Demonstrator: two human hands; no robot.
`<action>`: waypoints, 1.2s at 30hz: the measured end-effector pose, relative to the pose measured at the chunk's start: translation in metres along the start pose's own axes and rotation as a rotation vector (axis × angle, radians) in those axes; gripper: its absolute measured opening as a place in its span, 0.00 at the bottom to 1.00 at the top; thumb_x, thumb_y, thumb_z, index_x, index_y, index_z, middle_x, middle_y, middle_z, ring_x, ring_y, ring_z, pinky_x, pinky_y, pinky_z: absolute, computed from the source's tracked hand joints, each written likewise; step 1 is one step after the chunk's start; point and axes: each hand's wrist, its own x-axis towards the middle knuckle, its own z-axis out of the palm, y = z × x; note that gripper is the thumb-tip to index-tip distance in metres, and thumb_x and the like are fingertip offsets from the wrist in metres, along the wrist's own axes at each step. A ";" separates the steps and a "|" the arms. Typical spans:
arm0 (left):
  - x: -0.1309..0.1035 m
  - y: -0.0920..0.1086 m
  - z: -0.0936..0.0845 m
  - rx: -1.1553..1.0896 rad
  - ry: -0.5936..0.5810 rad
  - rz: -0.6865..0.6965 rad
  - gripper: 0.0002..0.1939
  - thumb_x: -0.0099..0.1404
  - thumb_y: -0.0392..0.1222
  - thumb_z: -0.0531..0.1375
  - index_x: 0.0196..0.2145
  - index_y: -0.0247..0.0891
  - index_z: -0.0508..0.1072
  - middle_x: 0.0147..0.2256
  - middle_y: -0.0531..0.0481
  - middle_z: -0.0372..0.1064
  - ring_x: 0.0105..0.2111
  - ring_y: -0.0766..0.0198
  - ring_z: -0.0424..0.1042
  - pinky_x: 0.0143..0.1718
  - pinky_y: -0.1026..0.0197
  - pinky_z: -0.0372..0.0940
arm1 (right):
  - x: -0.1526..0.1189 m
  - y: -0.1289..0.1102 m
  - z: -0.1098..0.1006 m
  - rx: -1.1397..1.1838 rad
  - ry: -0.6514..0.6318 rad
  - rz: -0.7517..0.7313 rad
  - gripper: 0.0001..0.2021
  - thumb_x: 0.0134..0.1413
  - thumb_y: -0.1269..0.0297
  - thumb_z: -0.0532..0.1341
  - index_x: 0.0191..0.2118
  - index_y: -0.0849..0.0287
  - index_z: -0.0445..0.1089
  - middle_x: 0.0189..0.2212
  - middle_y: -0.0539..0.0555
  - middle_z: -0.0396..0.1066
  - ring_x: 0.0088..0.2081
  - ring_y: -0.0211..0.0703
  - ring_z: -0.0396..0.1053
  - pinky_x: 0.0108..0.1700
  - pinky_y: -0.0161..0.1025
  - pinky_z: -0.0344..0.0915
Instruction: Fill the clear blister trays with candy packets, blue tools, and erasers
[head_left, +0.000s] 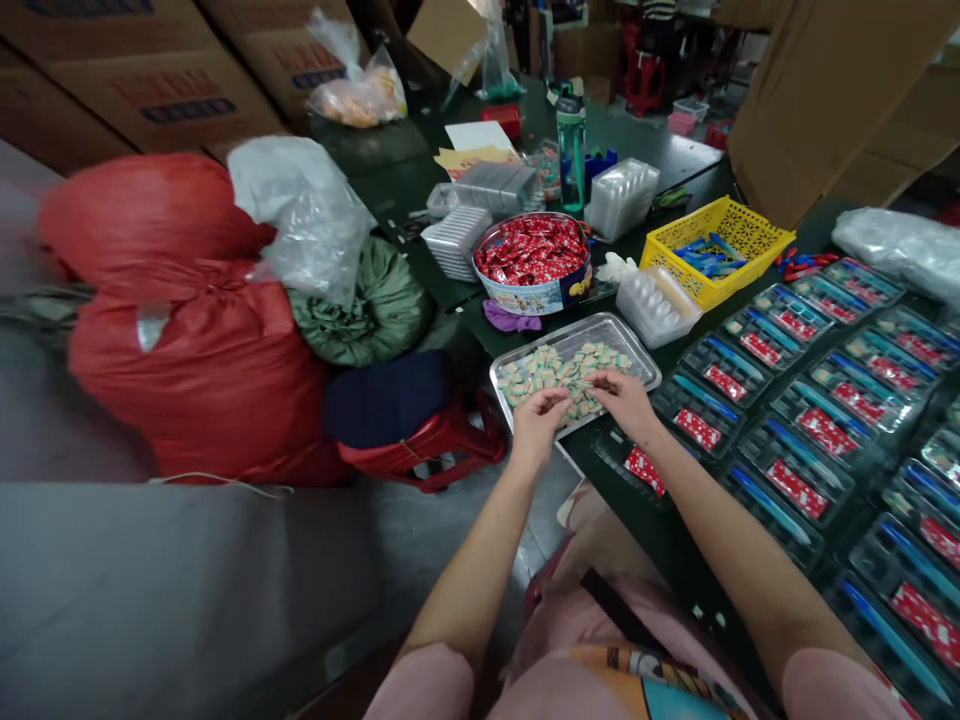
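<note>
Both my hands are over a shallow metal tray point(646, 366) holding many small pale-and-teal square pieces point(529, 372). My left hand point(538, 415) is at the tray's near edge, its thumb and fingers pinched together. Close beside it, my right hand point(621, 395) also has its fingertips together above the pieces. Anything between the fingertips is too small to make out. Behind the tray stands a round tin point(534, 296) full of red dotted packets point(531, 250). Clear plastic blister trays point(780, 420) with blue pens and red packets lie in rows to the right.
A yellow basket point(772, 243) with blue items, stacked clear trays point(656, 305) and a teal bottle point(571, 150) stand behind. Large red sacks point(187, 370) and a red stool point(427, 452) with a dark cushion are at the left. A cardboard flap point(817, 110) rises at the back right.
</note>
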 end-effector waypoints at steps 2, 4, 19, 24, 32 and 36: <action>-0.002 -0.002 0.001 0.011 -0.034 0.053 0.08 0.49 0.39 0.68 0.29 0.37 0.77 0.32 0.50 0.74 0.33 0.66 0.72 0.39 0.62 0.66 | -0.004 -0.002 0.002 0.051 0.011 0.003 0.12 0.46 0.62 0.65 0.38 0.59 0.75 0.31 0.50 0.73 0.33 0.39 0.69 0.39 0.37 0.64; -0.003 -0.002 0.000 0.029 -0.069 0.126 0.04 0.51 0.38 0.67 0.28 0.38 0.78 0.36 0.48 0.75 0.40 0.63 0.72 0.44 0.60 0.65 | -0.008 -0.005 0.003 0.071 0.030 0.006 0.11 0.45 0.62 0.66 0.37 0.58 0.75 0.30 0.50 0.73 0.33 0.39 0.68 0.37 0.36 0.64; -0.008 0.007 0.002 0.160 -0.150 0.235 0.02 0.54 0.39 0.65 0.28 0.40 0.78 0.40 0.45 0.76 0.43 0.58 0.74 0.48 0.54 0.65 | -0.024 -0.007 -0.001 -0.005 -0.042 -0.042 0.12 0.53 0.63 0.61 0.43 0.56 0.76 0.41 0.54 0.77 0.43 0.44 0.73 0.50 0.43 0.66; -0.010 0.012 0.006 0.210 -0.121 0.223 0.03 0.54 0.39 0.65 0.28 0.41 0.79 0.39 0.45 0.77 0.43 0.58 0.74 0.49 0.54 0.66 | -0.026 -0.013 -0.001 -0.222 -0.028 -0.185 0.14 0.60 0.63 0.55 0.47 0.54 0.75 0.43 0.55 0.75 0.46 0.43 0.71 0.52 0.44 0.64; -0.006 0.006 0.013 0.208 -0.025 0.154 0.08 0.53 0.39 0.65 0.31 0.39 0.70 0.37 0.48 0.76 0.42 0.60 0.75 0.45 0.59 0.67 | -0.027 -0.017 0.013 -0.445 0.034 -0.386 0.18 0.63 0.69 0.50 0.55 0.64 0.68 0.42 0.60 0.69 0.46 0.44 0.67 0.51 0.43 0.65; 0.005 -0.005 0.014 0.158 -0.042 0.132 0.15 0.51 0.38 0.66 0.39 0.40 0.70 0.42 0.46 0.75 0.48 0.60 0.73 0.50 0.58 0.66 | -0.020 -0.018 0.010 -0.627 0.004 -0.350 0.18 0.62 0.66 0.54 0.56 0.63 0.67 0.43 0.60 0.67 0.48 0.45 0.64 0.53 0.43 0.64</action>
